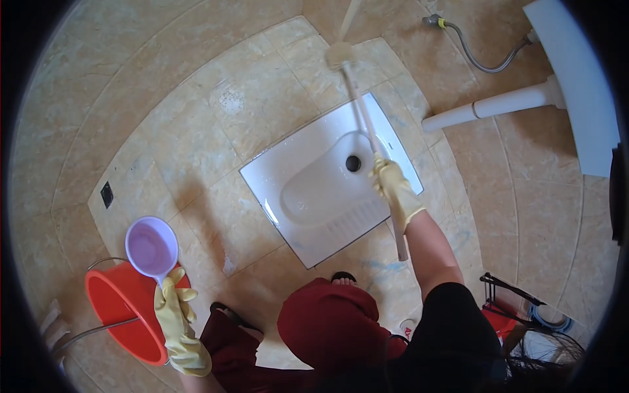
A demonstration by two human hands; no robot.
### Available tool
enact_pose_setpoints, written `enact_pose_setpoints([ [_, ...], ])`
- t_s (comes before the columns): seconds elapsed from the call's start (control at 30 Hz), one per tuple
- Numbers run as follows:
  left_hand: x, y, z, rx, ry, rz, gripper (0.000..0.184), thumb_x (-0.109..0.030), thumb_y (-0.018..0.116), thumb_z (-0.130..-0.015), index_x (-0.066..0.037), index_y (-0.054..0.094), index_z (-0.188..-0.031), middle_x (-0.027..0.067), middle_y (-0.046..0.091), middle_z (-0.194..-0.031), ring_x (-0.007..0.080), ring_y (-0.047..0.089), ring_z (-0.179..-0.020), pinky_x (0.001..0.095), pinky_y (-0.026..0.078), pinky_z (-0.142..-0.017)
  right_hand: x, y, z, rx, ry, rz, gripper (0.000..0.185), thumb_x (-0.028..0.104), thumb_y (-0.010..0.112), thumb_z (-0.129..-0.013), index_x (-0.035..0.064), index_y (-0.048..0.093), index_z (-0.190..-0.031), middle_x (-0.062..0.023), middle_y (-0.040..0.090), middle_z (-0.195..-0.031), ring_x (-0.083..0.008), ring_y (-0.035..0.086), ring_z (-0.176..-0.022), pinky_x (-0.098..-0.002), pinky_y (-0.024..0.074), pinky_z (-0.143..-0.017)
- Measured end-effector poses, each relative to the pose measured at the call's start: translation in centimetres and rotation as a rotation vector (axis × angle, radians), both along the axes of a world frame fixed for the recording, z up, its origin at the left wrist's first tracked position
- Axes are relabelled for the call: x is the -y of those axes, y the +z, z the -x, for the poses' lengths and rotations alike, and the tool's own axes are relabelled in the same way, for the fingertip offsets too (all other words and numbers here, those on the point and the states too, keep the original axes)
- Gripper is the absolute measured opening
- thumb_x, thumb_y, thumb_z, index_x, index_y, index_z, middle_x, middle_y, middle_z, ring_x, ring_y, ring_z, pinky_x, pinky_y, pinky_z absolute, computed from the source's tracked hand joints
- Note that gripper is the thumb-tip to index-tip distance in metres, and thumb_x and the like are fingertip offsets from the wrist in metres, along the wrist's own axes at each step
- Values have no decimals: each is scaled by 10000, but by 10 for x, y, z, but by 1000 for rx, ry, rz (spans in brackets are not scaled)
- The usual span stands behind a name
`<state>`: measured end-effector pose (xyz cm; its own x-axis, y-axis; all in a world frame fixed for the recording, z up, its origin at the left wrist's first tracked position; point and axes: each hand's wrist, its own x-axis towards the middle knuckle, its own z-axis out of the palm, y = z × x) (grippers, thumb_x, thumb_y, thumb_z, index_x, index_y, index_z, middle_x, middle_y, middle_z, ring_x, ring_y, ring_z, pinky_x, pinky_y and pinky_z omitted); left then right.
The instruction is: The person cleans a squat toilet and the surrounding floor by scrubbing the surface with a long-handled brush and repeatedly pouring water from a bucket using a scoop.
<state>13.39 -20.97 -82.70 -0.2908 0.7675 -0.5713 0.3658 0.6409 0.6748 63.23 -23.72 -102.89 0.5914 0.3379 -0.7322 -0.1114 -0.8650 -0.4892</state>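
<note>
My left hand, in a pale yellow rubber glove, is closed on the handle of a purple dipper at the lower left. The dipper is held over the edge of a red bucket. My right hand, gloved the same way, grips a long light-coloured stick. The stick runs over the drain end of a white squat toilet, and its upper end meets a blurred tan round part at the back of the floor. Whether the dipper holds water is hard to tell.
A white drain pipe and a metal hose hang at the upper right beside a white fixture. A small dark floor drain lies at the left. At the lower right stands a black rack with a red container.
</note>
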Motion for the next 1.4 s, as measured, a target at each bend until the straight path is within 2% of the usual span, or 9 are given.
enact_pose_setpoints([
  [0.1,2,1,3,-6,20,14,383,-333,474,-1061,-25,668,-1176,6,585,-653,51,297,-368,234,233,-370,-13,8,-29,-174,-217,-305,559,535,394,-1048,82,613,-804,-1,481,-563,-130,392,-408,-304,311,-380],
  [0.23,0,5,-7,-42,16,28,393,-347,481,-1058,-22,671,-1172,2,582,-654,49,297,-374,233,237,-372,-88,-16,-36,-122,-160,-306,573,540,345,-1056,112,600,-774,8,468,-547,-138,371,-394,-317,328,-389],
  [0.4,-5,10,-19,-1,4,16,363,-295,470,-1048,-14,671,-1158,45,624,-643,53,318,-363,225,250,-361,-12,-71,13,-60,14,-158,612,575,383,-1036,55,602,-800,-49,523,-563,-162,428,-388,-354,334,-363],
  [0.67,-8,10,-20,1,17,13,358,-295,462,-1049,-31,678,-1157,53,624,-663,51,314,-369,221,245,-364,-31,-12,-82,94,-65,-2,605,571,408,-1023,45,636,-829,-83,553,-587,-209,474,-405,-370,371,-383],
  [0.77,-8,8,-22,1,2,6,359,-299,463,-1050,-33,678,-1157,51,621,-665,50,313,-371,221,246,-366,-61,-57,-62,-40,-126,-46,591,536,395,-1027,28,649,-861,-136,632,-679,-286,618,-579,-431,472,-499],
  [0.93,-13,7,-25,28,12,10,360,-305,469,-1051,-31,678,-1156,47,618,-664,50,311,-373,221,247,-366,62,-98,53,379,711,41,625,583,364,-1011,17,603,-1127,-231,692,-822,-360,694,-750,-454,545,-699],
  [1.07,-14,5,-25,39,27,-1,357,-287,466,-1049,-20,676,-1157,46,617,-664,48,309,-375,221,248,-363,130,-93,41,635,699,42,646,597,351,-1003,9,603,-1098,-274,696,-862,-398,690,-743,-470,549,-696],
  [1.23,-13,7,-28,35,38,-8,357,-272,460,-1047,-11,676,-1161,48,618,-664,45,306,-376,219,251,-360,46,-48,-56,123,-85,155,685,638,334,-1005,39,656,-926,-244,697,-782,-401,690,-694,-485,544,-639],
  [1.4,-12,10,-30,72,14,-19,358,-274,464,-1046,-9,679,-1156,38,598,-648,43,304,-379,213,244,-362,54,-62,25,523,590,121,681,612,329,-1014,28,667,-927,-288,694,-889,-485,670,-880,-540,533,-799],
])
